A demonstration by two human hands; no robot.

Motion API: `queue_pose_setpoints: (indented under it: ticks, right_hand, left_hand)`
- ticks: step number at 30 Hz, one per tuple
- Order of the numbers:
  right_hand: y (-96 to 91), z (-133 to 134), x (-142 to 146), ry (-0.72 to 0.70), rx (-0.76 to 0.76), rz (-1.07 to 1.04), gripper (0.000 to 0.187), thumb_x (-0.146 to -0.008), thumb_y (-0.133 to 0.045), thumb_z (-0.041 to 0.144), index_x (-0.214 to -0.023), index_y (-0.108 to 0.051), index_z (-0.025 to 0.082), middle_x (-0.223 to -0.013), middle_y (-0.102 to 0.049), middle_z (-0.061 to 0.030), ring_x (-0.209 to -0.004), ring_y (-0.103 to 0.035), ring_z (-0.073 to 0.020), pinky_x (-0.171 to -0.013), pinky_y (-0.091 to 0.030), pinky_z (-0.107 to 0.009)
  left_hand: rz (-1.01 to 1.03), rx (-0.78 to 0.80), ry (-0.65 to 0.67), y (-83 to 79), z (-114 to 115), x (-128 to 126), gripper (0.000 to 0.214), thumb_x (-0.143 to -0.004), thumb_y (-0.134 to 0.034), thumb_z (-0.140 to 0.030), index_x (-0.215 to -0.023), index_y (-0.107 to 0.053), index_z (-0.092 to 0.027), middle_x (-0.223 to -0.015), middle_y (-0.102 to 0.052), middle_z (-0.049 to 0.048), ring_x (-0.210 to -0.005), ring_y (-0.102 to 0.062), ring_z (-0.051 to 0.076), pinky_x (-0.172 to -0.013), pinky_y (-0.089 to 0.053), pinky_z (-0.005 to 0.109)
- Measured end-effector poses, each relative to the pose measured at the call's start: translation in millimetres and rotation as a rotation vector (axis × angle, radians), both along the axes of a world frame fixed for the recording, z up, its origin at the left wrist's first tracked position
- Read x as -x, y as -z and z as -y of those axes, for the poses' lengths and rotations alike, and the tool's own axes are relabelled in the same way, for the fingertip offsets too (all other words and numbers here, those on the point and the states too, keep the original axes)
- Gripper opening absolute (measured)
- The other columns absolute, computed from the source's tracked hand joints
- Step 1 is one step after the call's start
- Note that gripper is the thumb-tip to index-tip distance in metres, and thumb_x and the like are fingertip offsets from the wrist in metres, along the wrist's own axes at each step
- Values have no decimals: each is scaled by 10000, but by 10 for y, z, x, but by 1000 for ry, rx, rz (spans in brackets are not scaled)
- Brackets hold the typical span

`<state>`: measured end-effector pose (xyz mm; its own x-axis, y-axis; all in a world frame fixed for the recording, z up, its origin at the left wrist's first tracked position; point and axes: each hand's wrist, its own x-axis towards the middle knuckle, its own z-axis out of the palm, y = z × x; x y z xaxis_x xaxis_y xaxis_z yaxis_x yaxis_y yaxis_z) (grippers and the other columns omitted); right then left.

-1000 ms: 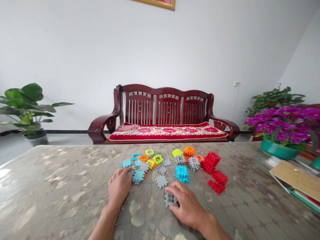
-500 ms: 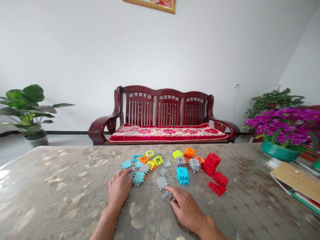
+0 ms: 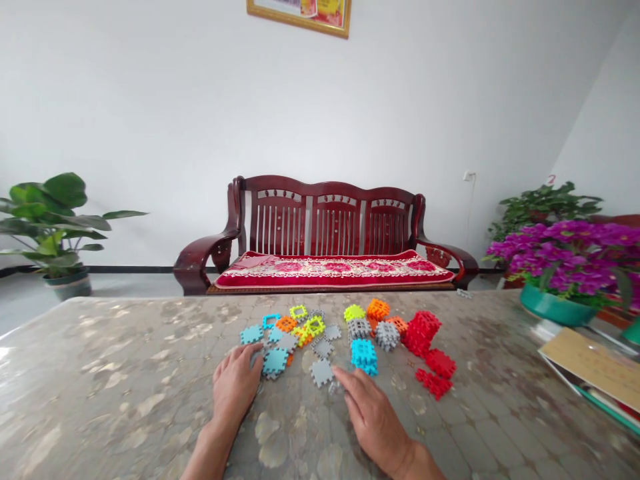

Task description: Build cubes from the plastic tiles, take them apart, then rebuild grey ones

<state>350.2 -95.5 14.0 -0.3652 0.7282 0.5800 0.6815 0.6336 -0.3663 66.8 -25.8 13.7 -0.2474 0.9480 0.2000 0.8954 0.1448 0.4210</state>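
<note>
My left hand (image 3: 237, 377) rests on the tabletop with its fingers stretched out. Its fingertips touch the left edge of a spread of toothed interlocking plastic tiles, beside a light-blue tile (image 3: 275, 361). My right hand (image 3: 373, 413) lies low over the table, fingers reaching forward and left. Its index fingertip is at the right edge of a grey tile (image 3: 321, 373); nothing shows between the fingers, though the palm side is hidden. Behind that tile lie another grey tile (image 3: 323, 347) and a yellow-green open-frame tile (image 3: 315, 325).
Stacked tiles stand right of centre: a blue stack (image 3: 363, 355), grey stack (image 3: 387, 335), orange stack (image 3: 379, 309) and red stack (image 3: 423, 332). Purple flowers in a teal pot (image 3: 557, 305) and a brown folder (image 3: 593, 357) occupy the right side. A wooden bench (image 3: 335, 217) stands beyond the table.
The small grey piece that showed under my right fingers is no longer visible there. My right hand has shifted slightly, its index fingertip beside the grey tile. My left hand stays nearly in place.
</note>
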Motion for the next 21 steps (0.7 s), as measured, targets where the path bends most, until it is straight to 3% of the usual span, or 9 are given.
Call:
queue_pose_setpoints:
  ticks: [3, 8, 13, 17, 21]
  right_hand:
    - [13, -11, -7, 25, -54, 8, 569, -901, -409, 67, -1424, -404, 293, -1204, -654, -57, -1099, -623, -193, -948, -527, -342]
    - [-88, 19, 32, 1, -83, 192, 455, -934, -397, 116, -1352, -488, 270, -938, -681, -41, -845, -637, -195, -767, -530, -311]
    - [-143, 69, 119, -86, -5, 358, 528, -867, -436, 81, -1373, -467, 231, -990, -650, -54, -888, -593, -208, -811, -500, -313]
    - [-107, 64, 142, -101, 88, 381, 656, -841, -442, 82, -1467, -344, 251, -1064, -639, -63, -942, -597, -210, -848, -505, -313]
    - [-51, 34, 87, -137, 105, 260, 755, -838, -368, 39, -1531, -146, 241, -1230, -620, -99, -1091, -596, -212, -963, -498, -367]
  left_hand:
    - [1, 12, 3, -11, 0, -2, 383, -921, -389, -334, -1188, -660, -290, -1296, -635, 53, -1195, -549, 267, -1037, -367, 433]
    - [2, 13, -3, 0, -11, 3, 377, -915, -399, -329, -1183, -662, -296, -1302, -636, 44, -1209, -541, 262, -1038, -368, 426]
    - [-12, 11, -3, 36, -23, 15, 382, -923, -386, -340, -1190, -657, -306, -1310, -630, 34, -1209, -546, 262, -1042, -365, 424]
    - [-21, 8, -2, 43, -28, 22, 385, -924, -378, -339, -1191, -654, -314, -1303, -632, 27, -1212, -549, 260, -1043, -368, 421]
    - [-22, 20, 5, 25, -23, 25, 391, -922, -378, -331, -1201, -650, -300, -1306, -628, 42, -1218, -548, 266, -1035, -378, 425]
